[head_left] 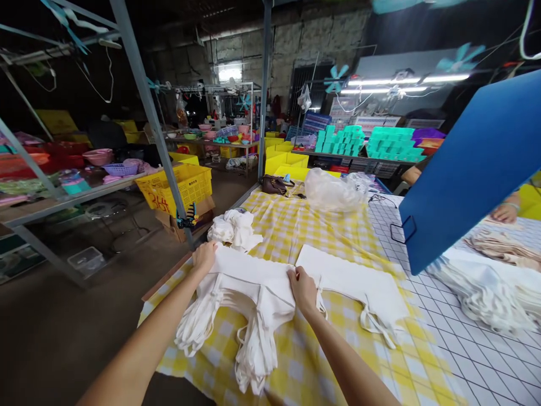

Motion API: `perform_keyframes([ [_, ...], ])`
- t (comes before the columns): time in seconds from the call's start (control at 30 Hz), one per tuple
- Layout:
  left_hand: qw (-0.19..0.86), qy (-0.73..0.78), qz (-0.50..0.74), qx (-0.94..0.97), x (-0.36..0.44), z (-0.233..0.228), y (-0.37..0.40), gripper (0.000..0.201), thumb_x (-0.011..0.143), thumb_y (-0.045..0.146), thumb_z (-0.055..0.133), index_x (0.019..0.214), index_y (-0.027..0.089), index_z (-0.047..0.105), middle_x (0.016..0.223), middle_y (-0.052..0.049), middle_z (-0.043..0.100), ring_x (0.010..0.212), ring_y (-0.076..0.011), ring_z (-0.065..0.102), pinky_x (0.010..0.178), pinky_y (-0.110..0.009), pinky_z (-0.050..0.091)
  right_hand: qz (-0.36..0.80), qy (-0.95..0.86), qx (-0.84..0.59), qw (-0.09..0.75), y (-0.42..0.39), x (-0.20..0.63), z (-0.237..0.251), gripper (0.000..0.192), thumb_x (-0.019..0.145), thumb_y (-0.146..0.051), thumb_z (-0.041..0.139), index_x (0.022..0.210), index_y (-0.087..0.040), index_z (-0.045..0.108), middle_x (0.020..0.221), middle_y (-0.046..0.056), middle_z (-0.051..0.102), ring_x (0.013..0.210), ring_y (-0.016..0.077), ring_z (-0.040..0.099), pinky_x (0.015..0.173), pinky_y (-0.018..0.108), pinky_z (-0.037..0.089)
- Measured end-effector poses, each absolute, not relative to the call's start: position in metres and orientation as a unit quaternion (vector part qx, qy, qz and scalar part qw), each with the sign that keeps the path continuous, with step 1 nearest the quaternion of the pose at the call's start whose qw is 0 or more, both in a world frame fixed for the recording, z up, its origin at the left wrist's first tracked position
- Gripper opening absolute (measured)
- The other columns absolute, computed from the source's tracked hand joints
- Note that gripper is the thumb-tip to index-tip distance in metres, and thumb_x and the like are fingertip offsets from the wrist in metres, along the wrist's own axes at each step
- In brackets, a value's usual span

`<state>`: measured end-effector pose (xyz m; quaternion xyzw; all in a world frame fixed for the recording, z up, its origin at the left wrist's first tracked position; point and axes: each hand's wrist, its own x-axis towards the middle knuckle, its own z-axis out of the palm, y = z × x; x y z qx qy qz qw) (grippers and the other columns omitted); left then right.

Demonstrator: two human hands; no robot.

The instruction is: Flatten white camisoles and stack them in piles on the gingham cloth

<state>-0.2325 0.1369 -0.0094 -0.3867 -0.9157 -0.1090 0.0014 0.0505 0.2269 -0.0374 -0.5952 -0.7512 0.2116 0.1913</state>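
Observation:
A stack of white strappy bra tops [253,273] lies on a yellow-and-white checked cloth [296,344], its bunched straps hanging toward me in two bundles. My left hand [205,257] is closed on the stack's left end, fingertips partly hidden. At the right end, my right hand [304,288] pinches the edge with thumb and fingers curled in. Just right of that hand, another white bra top [350,276] lies flat with its straps toward me. Beyond my left hand sits a crumpled heap of white fabric pieces [235,228].
A blue board [473,169] leans over the table's right side, near more white strapped garments [486,293]. Another person's hand [505,211] shows behind it. A clear plastic bag [333,190] and dark handbag [274,184] lie at the far end. A metal post [154,107] rises left.

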Motion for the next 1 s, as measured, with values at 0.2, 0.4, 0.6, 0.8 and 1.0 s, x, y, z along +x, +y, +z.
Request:
perform_keyframes([
  [0.2,0.035,-0.909,-0.083,-0.407,-0.228,-0.008,0.135,0.033,0.090,0.033,0.033,0.108,0.016,0.055,0.102,-0.014,0.061,0.089,-0.0244,0.060,0.068,-0.031,0.042,0.220,-0.746,-0.597,0.197,0.227,0.051,-0.038,0.023,0.086,-0.036,0.041,0.094,-0.019,0.053,0.077,0.007,0.064,0.071,0.0205,0.059,0.058,0.027,0.031],
  [0.4,0.115,-0.846,-0.125,-0.506,-0.216,-0.002,0.123,0.032,0.085,0.029,0.040,0.108,0.018,0.058,0.108,-0.010,0.059,0.102,-0.0250,0.052,0.084,-0.035,0.040,0.228,-0.746,-0.549,0.298,0.225,0.062,-0.047,0.030,0.084,-0.036,0.038,0.105,-0.018,0.047,0.091,0.008,0.060,0.081,0.0206,0.057,0.069,0.030,0.039],
  [0.6,-0.081,-0.774,-0.193,-0.597,-0.222,-0.009,0.119,0.031,0.078,0.033,0.043,0.079,0.016,0.069,0.094,-0.007,0.066,0.089,-0.0191,0.059,0.082,-0.028,0.043,0.287,-0.767,-0.464,0.339,0.221,0.079,-0.057,0.027,0.080,-0.036,0.041,0.098,-0.018,0.050,0.088,0.006,0.056,0.071,0.0176,0.054,0.068,0.031,0.042],
  [0.8,-0.058,-0.768,-0.247,-0.588,-0.198,0.017,0.142,0.030,0.076,0.035,0.045,0.085,0.018,0.068,0.095,-0.006,0.067,0.090,-0.0193,0.061,0.084,-0.027,0.044,0.185,-0.716,-0.557,0.378,0.254,0.156,-0.062,0.028,0.079,-0.034,0.041,0.098,-0.017,0.053,0.087,0.006,0.056,0.074,0.0183,0.051,0.072,0.031,0.041],
  [1.0,-0.127,-0.741,-0.204,-0.627,-0.105,0.033,0.219,0.026,0.077,0.021,0.047,0.093,0.018,0.067,0.098,-0.005,0.068,0.092,-0.0166,0.060,0.083,-0.024,0.043,0.094,-0.614,-0.719,0.311,0.304,0.245,-0.057,0.037,0.078,-0.024,0.038,0.106,-0.006,0.054,0.105,0.020,0.051,0.101,0.0295,0.046,0.083,0.039,0.035],
])
